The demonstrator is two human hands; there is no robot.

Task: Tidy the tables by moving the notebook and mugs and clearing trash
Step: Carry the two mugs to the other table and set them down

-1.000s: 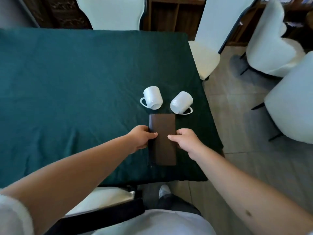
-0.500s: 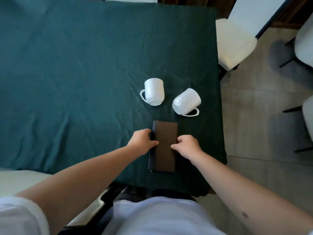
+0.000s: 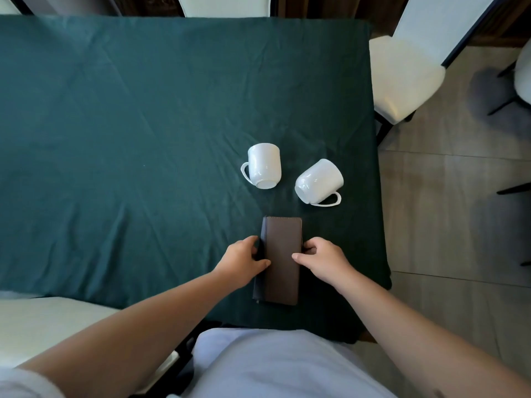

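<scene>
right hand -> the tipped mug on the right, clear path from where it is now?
Probably yes. The right hand grips the notebook's right edge, and only bare green tablecloth lies between it and the tipped mug. It would need to release the notebook first.

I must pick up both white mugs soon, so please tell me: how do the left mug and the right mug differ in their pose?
The left mug lies with its base toward the person and its handle on the left; the right mug lies turned diagonally, with its handle on the near right side. The left mug is farther from the table edge; the right mug is closer to it. Both are white, on their sides, beyond the notebook.
</scene>
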